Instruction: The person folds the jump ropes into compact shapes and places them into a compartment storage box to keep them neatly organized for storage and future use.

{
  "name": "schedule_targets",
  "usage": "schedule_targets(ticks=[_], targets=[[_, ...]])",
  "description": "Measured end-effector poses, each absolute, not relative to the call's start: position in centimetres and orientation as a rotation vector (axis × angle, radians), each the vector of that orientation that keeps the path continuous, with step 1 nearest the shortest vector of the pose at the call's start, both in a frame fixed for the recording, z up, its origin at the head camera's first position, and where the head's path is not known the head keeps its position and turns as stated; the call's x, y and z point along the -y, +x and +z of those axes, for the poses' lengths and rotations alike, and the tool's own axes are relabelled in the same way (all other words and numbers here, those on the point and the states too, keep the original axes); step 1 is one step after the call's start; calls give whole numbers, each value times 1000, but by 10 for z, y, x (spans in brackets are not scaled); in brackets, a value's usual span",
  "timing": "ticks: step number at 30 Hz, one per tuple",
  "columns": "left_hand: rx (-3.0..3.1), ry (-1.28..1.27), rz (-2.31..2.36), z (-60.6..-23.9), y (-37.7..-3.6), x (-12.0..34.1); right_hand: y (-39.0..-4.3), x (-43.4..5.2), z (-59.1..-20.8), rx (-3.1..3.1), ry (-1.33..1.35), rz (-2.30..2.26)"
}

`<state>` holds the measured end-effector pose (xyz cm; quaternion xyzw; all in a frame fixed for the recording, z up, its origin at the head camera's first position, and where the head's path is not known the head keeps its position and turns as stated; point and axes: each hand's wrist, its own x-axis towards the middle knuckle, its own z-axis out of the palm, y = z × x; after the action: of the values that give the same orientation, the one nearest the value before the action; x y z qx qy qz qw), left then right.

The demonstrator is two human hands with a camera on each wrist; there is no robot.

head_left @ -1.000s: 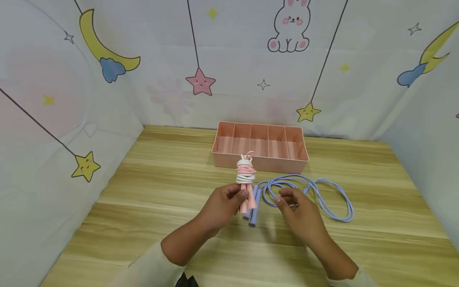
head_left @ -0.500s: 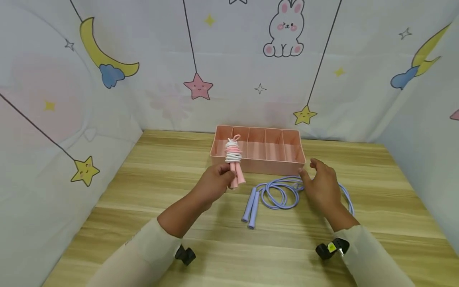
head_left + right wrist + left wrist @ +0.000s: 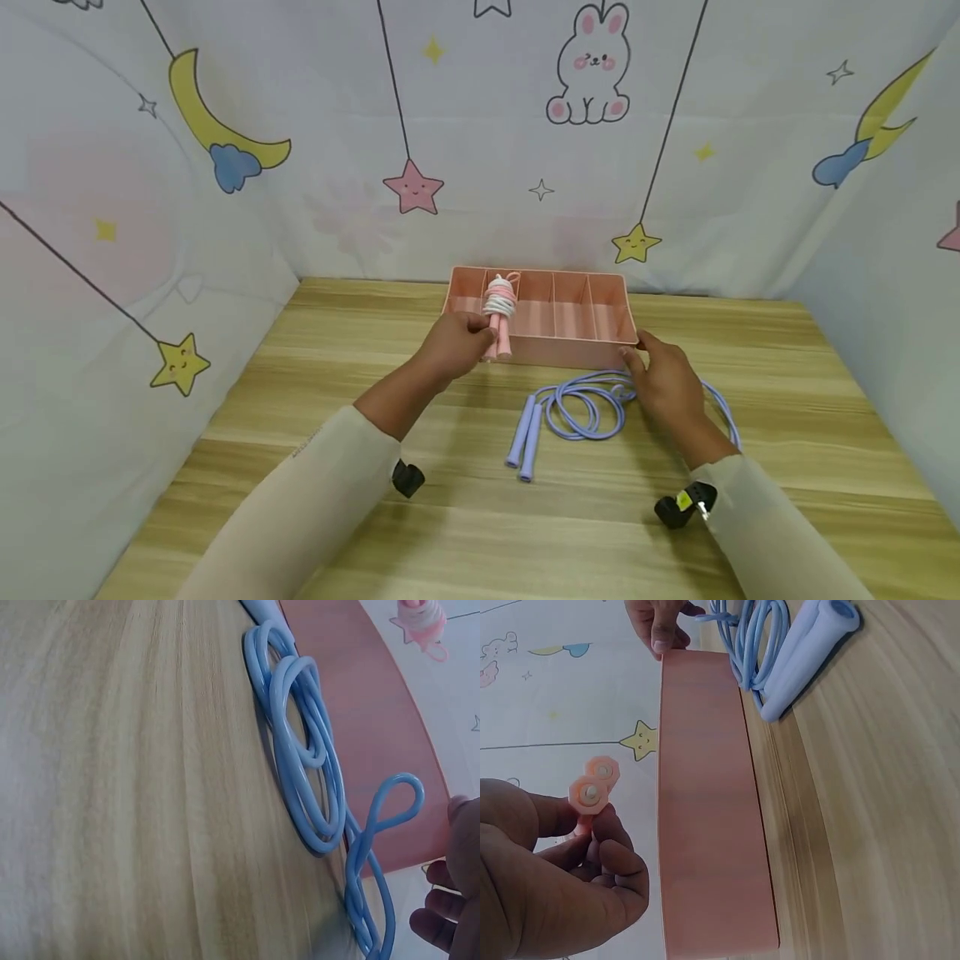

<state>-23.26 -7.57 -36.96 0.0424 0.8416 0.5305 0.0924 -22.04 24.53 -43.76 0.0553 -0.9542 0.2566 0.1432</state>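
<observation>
Ahead: I see the pink divided box (image 3: 540,343) walling off the back.
Centre: loose blue rope (image 3: 592,404) — sprawls across bare table (image 3: 300,392).

Soft, even light is filling the scene, casting faint shadows under the arms on the table (image 3: 300,392). Wide-angle distortion is bending the head view's edges. The wrist views are showing close things slightly blurred.
</observation>
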Motion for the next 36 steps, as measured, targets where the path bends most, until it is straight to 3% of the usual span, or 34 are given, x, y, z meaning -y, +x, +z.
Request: schedule_targets(ticks=[20, 36], targets=[[-2622, -128, 1523, -368, -277, 34, -229, -249, -450, 2694, 95, 711], [-2808, -118, 1391, -385, -291, 17, -230, -245, -448, 2661, 57, 662]])
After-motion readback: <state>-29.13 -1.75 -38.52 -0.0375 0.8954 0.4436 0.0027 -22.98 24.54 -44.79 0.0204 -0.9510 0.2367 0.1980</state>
